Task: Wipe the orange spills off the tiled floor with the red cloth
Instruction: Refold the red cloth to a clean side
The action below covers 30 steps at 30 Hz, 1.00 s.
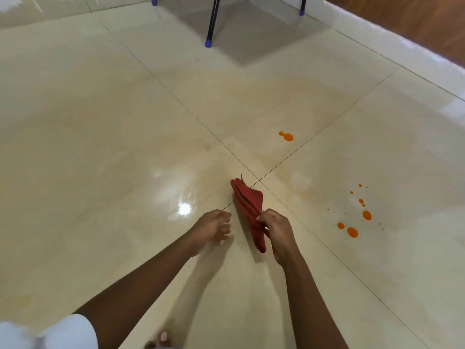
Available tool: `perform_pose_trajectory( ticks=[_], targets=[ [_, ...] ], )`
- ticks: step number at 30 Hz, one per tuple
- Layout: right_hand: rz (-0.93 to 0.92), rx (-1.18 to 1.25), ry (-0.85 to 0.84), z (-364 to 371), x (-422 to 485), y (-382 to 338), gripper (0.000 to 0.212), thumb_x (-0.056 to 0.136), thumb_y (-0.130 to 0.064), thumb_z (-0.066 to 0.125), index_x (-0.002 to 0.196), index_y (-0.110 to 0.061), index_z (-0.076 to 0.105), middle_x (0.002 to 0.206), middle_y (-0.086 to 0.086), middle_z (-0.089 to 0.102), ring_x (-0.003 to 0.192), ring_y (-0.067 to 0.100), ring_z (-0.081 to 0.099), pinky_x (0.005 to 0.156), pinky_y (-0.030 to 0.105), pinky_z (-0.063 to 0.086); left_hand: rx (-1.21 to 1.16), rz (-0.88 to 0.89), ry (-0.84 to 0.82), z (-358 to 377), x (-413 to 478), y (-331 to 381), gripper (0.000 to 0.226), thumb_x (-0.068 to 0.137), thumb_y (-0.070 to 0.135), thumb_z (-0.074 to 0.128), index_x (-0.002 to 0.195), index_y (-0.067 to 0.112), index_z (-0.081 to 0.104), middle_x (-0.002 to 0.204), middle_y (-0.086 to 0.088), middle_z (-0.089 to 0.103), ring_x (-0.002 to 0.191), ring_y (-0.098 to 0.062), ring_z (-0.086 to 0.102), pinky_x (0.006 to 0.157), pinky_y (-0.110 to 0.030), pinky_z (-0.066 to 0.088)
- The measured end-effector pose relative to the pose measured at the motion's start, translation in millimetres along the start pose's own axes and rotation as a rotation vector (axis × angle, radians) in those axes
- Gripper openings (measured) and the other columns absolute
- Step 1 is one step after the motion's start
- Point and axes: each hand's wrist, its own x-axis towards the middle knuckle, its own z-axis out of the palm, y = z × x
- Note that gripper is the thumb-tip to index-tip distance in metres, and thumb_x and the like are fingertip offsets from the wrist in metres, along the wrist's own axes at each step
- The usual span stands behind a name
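My right hand (275, 229) grips the folded red cloth (247, 200) near its lower end; the cloth hangs above the cream tiled floor (125, 147), over the crossing of the tile joints. Just to its left, my left hand (214, 226) holds nothing, its fingers loosely curled and a little apart from the cloth. One orange spill (286, 136) of two joined drops lies farther ahead to the right. A scattered cluster of orange spots (353, 222) lies on the tile right of my right hand.
Dark chair legs with blue feet (208, 42) stand at the far middle of the floor. A white skirting and wooden wall (415, 26) run along the right. My foot (161, 340) shows at the bottom edge.
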Motion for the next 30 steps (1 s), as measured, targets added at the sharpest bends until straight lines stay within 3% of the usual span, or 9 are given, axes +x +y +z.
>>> perform_pose_trajectory(
  ticks=[5, 8, 11, 17, 20, 24, 25, 27, 30],
  targets=[
    [0.025, -0.026, -0.156, 4, -7, 0, 0.021, 0.089, -0.008, 0.052, 0.073, -0.014, 0.065, 0.070, -0.003, 0.063, 0.069, 0.013, 0.056, 0.071, 0.024, 0.044, -0.265, -0.056, -0.224, 22, -3, -1, 0.035, 0.088, 0.035, 0.056, 0.105, 0.005, 0.062, 0.089, -0.009, 0.064, 0.088, -0.024, 0.058, 0.085, -0.038, 0.044],
    [0.011, -0.043, -0.259, 9, -11, 17, 0.016, 0.090, -0.019, 0.059, 0.101, -0.017, 0.071, 0.107, 0.001, 0.068, 0.100, 0.011, 0.062, 0.090, 0.024, 0.047, -0.338, -0.047, -0.168, 22, -3, -12, 0.037, 0.093, 0.028, 0.050, 0.114, -0.002, 0.059, 0.098, -0.015, 0.063, 0.085, -0.023, 0.062, 0.074, -0.031, 0.050],
    [-0.070, -0.165, -0.259, 14, -11, 28, 0.017, 0.082, -0.017, 0.069, 0.099, -0.021, 0.070, 0.125, -0.005, 0.058, 0.113, 0.007, 0.054, 0.099, 0.027, 0.043, -0.383, -0.050, -0.190, 14, -2, -14, 0.034, 0.096, 0.024, 0.044, 0.114, -0.001, 0.058, 0.094, -0.012, 0.066, 0.077, -0.019, 0.065, 0.065, -0.029, 0.054],
    [-0.121, -0.012, -0.059, 15, -13, 18, 0.011, 0.086, -0.010, 0.063, 0.082, 0.000, 0.066, 0.082, 0.004, 0.064, 0.075, 0.017, 0.057, 0.068, 0.028, 0.046, -0.410, -0.042, -0.160, 8, -4, -13, 0.023, 0.095, 0.010, 0.042, 0.110, 0.006, 0.059, 0.091, -0.008, 0.068, 0.075, -0.022, 0.069, 0.074, -0.036, 0.056],
    [-0.086, 0.218, -0.001, 5, -14, 6, 0.010, 0.089, -0.012, 0.058, 0.086, -0.007, 0.066, 0.080, 0.005, 0.065, 0.073, 0.015, 0.057, 0.070, 0.030, 0.045, -0.444, -0.044, -0.110, 0, -8, -13, 0.024, 0.092, 0.004, 0.042, 0.109, 0.005, 0.059, 0.087, -0.010, 0.069, 0.073, -0.024, 0.068, 0.069, -0.035, 0.057],
    [-0.106, 0.426, -0.045, -4, -11, -29, 0.010, 0.093, -0.017, 0.051, 0.091, -0.015, 0.060, 0.079, -0.002, 0.068, 0.072, 0.016, 0.061, 0.070, 0.032, 0.047, -0.052, -0.106, 0.029, -4, -15, -22, 0.018, 0.079, 0.005, 0.052, 0.095, 0.008, 0.058, 0.071, -0.005, 0.060, 0.056, -0.014, 0.055, 0.061, -0.027, 0.047],
    [-0.131, 0.426, -0.074, -4, -10, -39, 0.010, 0.094, -0.017, 0.050, 0.092, -0.015, 0.059, 0.079, -0.003, 0.068, 0.072, 0.015, 0.062, 0.071, 0.032, 0.048, 0.113, -0.120, 0.080, -4, -13, -22, 0.026, 0.077, 0.010, 0.059, 0.103, 0.009, 0.055, 0.081, -0.008, 0.058, 0.062, -0.016, 0.056, 0.065, -0.030, 0.046],
    [-0.159, 0.445, -0.119, -3, -11, -58, 0.011, 0.094, -0.017, 0.048, 0.095, -0.014, 0.059, 0.081, -0.004, 0.068, 0.073, 0.014, 0.063, 0.069, 0.031, 0.048, 0.370, -0.070, 0.204, -4, -1, -12, 0.066, 0.076, 0.018, 0.072, 0.132, 0.011, 0.039, 0.122, -0.013, 0.048, 0.105, -0.025, 0.055, 0.088, -0.038, 0.045],
    [-0.170, 0.503, -0.177, -2, -18, -85, 0.014, 0.095, -0.015, 0.047, 0.099, -0.009, 0.059, 0.084, 0.001, 0.070, 0.077, 0.015, 0.066, 0.066, 0.029, 0.054, 0.285, 0.200, 0.115, -11, 8, 30, 0.107, 0.066, 0.032, 0.082, 0.148, 0.021, 0.014, 0.149, 0.003, 0.017, 0.137, -0.017, 0.021, 0.111, -0.038, 0.026]
  ],
)
